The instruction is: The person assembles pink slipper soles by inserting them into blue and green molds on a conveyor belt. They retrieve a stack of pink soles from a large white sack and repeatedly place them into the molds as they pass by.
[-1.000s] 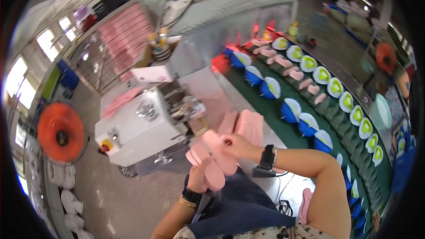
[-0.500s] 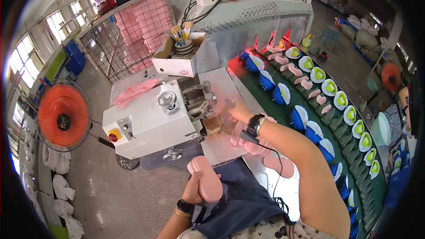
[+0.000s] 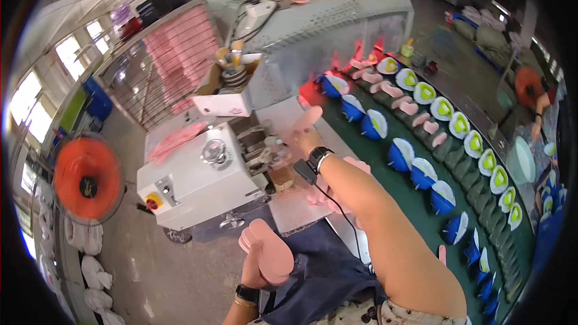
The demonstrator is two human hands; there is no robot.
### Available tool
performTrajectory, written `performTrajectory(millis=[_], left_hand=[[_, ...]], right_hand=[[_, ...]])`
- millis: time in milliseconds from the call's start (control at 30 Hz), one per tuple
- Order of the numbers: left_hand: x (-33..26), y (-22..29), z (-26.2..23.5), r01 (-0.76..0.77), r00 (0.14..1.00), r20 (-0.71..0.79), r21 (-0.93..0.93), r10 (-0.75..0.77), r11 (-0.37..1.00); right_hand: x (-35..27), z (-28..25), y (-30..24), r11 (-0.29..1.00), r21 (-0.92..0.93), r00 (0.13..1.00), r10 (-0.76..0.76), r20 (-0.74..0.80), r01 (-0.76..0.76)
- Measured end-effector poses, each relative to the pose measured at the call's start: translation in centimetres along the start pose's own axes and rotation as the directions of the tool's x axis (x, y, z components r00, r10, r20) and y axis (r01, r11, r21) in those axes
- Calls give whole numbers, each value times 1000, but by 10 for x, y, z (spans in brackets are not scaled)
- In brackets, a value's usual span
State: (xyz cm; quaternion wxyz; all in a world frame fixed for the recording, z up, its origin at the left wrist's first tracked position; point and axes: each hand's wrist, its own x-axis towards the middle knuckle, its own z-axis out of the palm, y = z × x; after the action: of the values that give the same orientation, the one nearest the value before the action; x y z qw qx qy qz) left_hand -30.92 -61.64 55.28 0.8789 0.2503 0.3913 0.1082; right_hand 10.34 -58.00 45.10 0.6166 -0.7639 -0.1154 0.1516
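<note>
In my left hand (image 3: 254, 269), low in front of me, is a small stack of pink insoles (image 3: 274, 250), gripped along its left side. My right hand (image 3: 308, 139) reaches across the metal worktop (image 3: 289, 209) and holds one pink insole (image 3: 308, 118) by its near end. That insole is tilted up, just right of the rollers and metal head of a white machine (image 3: 192, 180). The right fingertips are partly blurred. Loose pink insoles (image 3: 319, 195) lie under and beside my right forearm, which hides some of them.
Along the right runs a green conveyor (image 3: 376, 156) carrying blue-and-white shoe uppers (image 3: 400, 154) and more insoles. A cardboard box (image 3: 223, 103) with brushes stands behind the machine. An orange fan (image 3: 88, 174) is at left. A co-worker's arm (image 3: 540, 111) shows at far right.
My right hand has drawn the insole away from the machine head and tilted it up. My left hand still grips its stack, slightly further left. The whole view has shifted a little.
</note>
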Motion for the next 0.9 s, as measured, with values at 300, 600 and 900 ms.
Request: performTrajectory(millis=[300,600,900], left_hand=[[21,-29,54,150,975,156,73,-160,986],[40,-36,58,204,961,164,127,-223,971],[34,-43,97,-148,981,170,344,94,927]], right_hand=[[-8,-354,40,984,-95,854,84,-513,-154],[-34,-544,132,824,-548,659,-333,-675,-146],[-163,-195,-67,972,9,802,-201,562,237]])
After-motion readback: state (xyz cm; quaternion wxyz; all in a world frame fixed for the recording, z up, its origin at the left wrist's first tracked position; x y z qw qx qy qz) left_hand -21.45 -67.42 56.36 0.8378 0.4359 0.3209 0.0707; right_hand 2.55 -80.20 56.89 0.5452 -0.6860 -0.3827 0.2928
